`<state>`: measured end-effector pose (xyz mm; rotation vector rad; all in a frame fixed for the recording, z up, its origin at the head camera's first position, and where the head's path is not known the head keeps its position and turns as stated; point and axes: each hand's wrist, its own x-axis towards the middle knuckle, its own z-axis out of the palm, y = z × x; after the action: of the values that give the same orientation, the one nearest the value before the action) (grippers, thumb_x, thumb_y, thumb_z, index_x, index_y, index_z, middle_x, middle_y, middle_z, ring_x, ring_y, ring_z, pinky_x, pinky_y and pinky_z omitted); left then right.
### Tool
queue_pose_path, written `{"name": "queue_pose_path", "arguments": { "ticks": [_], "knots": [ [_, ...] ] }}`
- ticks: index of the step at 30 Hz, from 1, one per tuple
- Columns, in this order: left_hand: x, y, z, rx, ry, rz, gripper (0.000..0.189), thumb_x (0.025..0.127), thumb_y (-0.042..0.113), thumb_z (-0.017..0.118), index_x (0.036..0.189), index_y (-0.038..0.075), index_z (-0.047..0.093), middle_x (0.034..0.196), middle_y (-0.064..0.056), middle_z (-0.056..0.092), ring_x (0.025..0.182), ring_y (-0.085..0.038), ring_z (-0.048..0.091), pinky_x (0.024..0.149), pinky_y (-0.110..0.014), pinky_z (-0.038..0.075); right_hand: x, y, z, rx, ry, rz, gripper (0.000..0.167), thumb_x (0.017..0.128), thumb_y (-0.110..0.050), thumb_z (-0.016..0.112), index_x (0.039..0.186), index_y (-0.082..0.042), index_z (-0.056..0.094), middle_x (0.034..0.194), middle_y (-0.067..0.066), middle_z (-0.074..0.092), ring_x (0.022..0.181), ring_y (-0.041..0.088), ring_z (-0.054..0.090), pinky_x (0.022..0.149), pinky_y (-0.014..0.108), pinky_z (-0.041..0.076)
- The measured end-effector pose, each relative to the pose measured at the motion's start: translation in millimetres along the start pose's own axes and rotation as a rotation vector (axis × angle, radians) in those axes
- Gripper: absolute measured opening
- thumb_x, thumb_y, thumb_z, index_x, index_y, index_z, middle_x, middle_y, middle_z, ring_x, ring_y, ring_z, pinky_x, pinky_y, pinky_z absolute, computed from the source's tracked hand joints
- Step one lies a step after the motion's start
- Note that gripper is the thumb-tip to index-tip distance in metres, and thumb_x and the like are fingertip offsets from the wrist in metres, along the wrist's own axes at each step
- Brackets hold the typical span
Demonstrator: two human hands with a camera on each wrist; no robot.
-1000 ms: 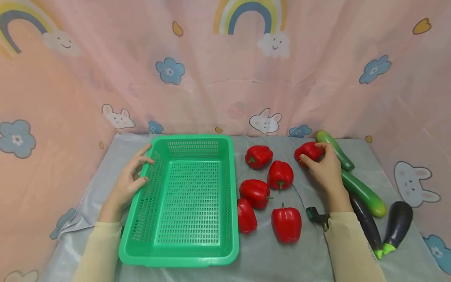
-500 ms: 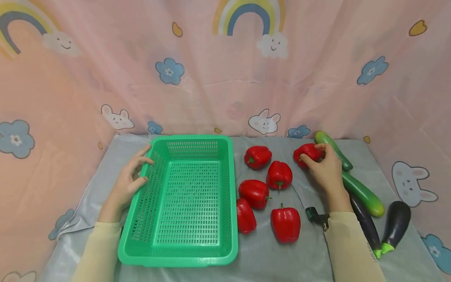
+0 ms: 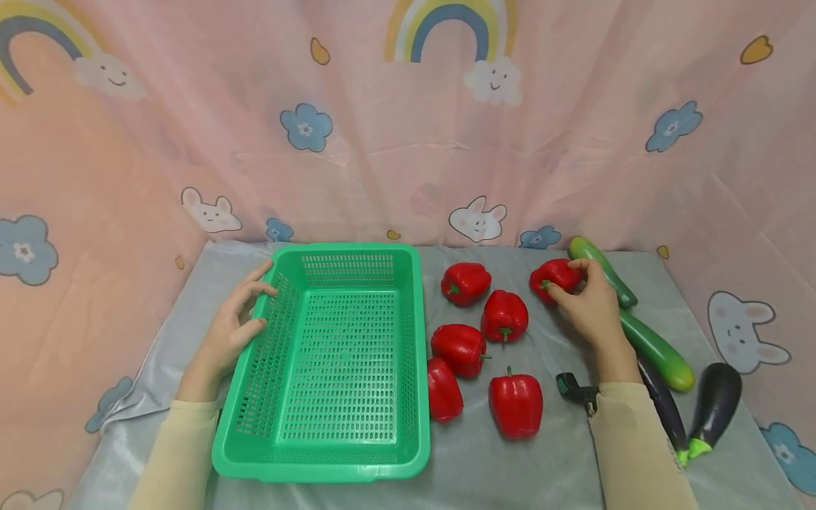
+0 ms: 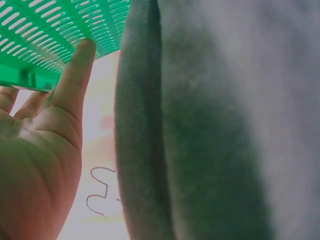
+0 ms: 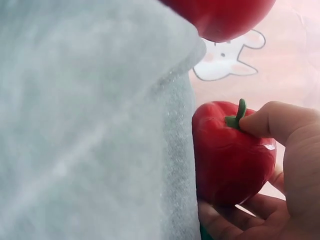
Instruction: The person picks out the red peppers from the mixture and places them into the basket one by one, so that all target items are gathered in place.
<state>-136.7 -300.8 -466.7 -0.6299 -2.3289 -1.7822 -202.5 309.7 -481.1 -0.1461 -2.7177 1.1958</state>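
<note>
At the left edge of a green plastic basket, my left hand holds the rim. Its fingertips reach the top of the rim, and in the left wrist view a digit lies along the slotted outer wall. My right hand grips a red bell pepper at the back right. The right wrist view shows the thumb beside the pepper's green stem, with the other fingers around the far side of the pepper. That pepper lies on its side, stem towards the basket.
Several other red bell peppers lie between the basket and my right arm. Right of that arm are two green zucchini and two dark eggplants. Grey cloth covers the table; a pink patterned curtain hangs behind.
My right hand and its pepper have shifted very slightly, the stem now tilting a little more towards the thumb. The left hand and basket stay in place.
</note>
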Motion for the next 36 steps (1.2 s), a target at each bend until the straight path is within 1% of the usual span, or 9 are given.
{"name": "queue_pose_path", "arguments": {
  "ticks": [2, 4, 11, 18, 21, 24, 29, 34, 36],
  "knots": [
    [-0.1, 0.1, -0.6, 0.006, 0.004, 0.004, 0.045, 0.084, -0.020, 0.048, 0.128, -0.012, 0.056, 0.179, -0.015, 0.025, 0.167, -0.038, 0.012, 0.132, -0.038, 0.014, 0.4, -1.6, 1.4, -0.001, 0.011, 0.002, 0.066, 0.100, -0.031, 0.073, 0.150, 0.000, 0.043, 0.152, 0.028, 0.051, 0.130, 0.044, 0.050, 0.098, 0.058, 0.049],
    [-0.1, 0.1, -1.0, 0.009, 0.006, 0.006, 0.045, 0.084, -0.020, 0.049, 0.128, -0.012, 0.057, 0.178, -0.015, 0.026, 0.167, -0.038, 0.012, 0.132, -0.036, 0.015, 0.6, -2.7, 2.6, -0.002, 0.017, 0.003, 0.065, 0.100, -0.029, 0.073, 0.150, 0.000, 0.043, 0.150, 0.028, 0.052, 0.129, 0.044, 0.050, 0.098, 0.058, 0.050],
    [0.4, 1.9, -1.7, 0.016, 0.002, -0.008, 0.045, 0.084, -0.020, 0.048, 0.128, -0.012, 0.056, 0.179, -0.015, 0.025, 0.167, -0.038, 0.011, 0.132, -0.056, 0.007, 0.7, -4.7, 3.3, 0.004, 0.016, 0.006, 0.065, 0.099, -0.027, 0.073, 0.149, 0.000, 0.043, 0.150, 0.027, 0.052, 0.129, 0.044, 0.050, 0.099, 0.060, 0.051],
    [2.3, 3.5, -0.6, 0.014, 0.008, -0.011, 0.045, 0.085, -0.020, 0.050, 0.128, -0.011, 0.057, 0.179, -0.015, 0.026, 0.167, -0.039, 0.012, 0.129, -0.065, 0.005, 1.1, -10.3, -2.8, 0.005, -0.006, 0.014, 0.066, 0.099, -0.024, 0.073, 0.151, 0.002, 0.041, 0.152, 0.030, 0.049, 0.131, 0.047, 0.048, 0.101, 0.064, 0.051],
    [2.2, 2.5, -0.1, 0.014, 0.014, -0.015, 0.045, 0.084, -0.020, 0.051, 0.127, -0.009, 0.058, 0.178, -0.014, 0.027, 0.166, -0.038, 0.013, 0.126, -0.072, 0.004, 1.1, -13.9, -5.3, 0.007, -0.016, -0.002, 0.066, 0.099, -0.022, 0.073, 0.150, 0.003, 0.040, 0.152, 0.031, 0.048, 0.133, 0.048, 0.046, 0.102, 0.066, 0.051],
    [1.1, 1.6, 0.3, 0.006, 0.022, -0.016, 0.045, 0.083, -0.021, 0.051, 0.125, -0.010, 0.059, 0.178, -0.015, 0.028, 0.166, -0.039, 0.013, 0.124, -0.076, 0.003, 0.4, -17.7, -6.6, -0.005, -0.022, -0.027, 0.065, 0.099, -0.023, 0.074, 0.149, 0.003, 0.041, 0.150, 0.031, 0.050, 0.130, 0.048, 0.048, 0.099, 0.064, 0.052],
    [1.2, 2.1, 1.8, 0.005, 0.021, -0.010, 0.044, 0.083, -0.021, 0.050, 0.125, -0.011, 0.058, 0.177, -0.017, 0.028, 0.166, -0.040, 0.013, 0.123, -0.077, 0.003, -4.2, -27.3, -10.0, -0.021, -0.016, -0.047, 0.065, 0.099, -0.025, 0.076, 0.148, 0.003, 0.043, 0.149, 0.029, 0.051, 0.125, 0.048, 0.051, 0.095, 0.063, 0.054],
    [1.6, 2.2, 2.0, 0.004, 0.024, -0.004, 0.043, 0.083, -0.021, 0.050, 0.125, -0.012, 0.058, 0.177, -0.018, 0.028, 0.166, -0.040, 0.014, 0.124, -0.076, 0.003, -10.3, -47.0, -15.9, 0.026, 0.003, -0.050, 0.067, 0.099, -0.025, 0.078, 0.149, 0.001, 0.042, 0.154, 0.027, 0.050, 0.137, 0.048, 0.048, 0.103, 0.069, 0.052],
    [0.8, 1.6, 1.2, 0.001, 0.025, -0.002, 0.043, 0.084, -0.021, 0.049, 0.125, -0.013, 0.058, 0.177, -0.018, 0.028, 0.166, -0.040, 0.013, 0.124, -0.076, 0.003, -12.2, -58.6, -18.5, 0.055, 0.015, -0.054, 0.068, 0.098, -0.025, 0.079, 0.149, 0.000, 0.042, 0.155, 0.025, 0.050, 0.140, 0.047, 0.047, 0.104, 0.068, 0.052]
  ]
}}
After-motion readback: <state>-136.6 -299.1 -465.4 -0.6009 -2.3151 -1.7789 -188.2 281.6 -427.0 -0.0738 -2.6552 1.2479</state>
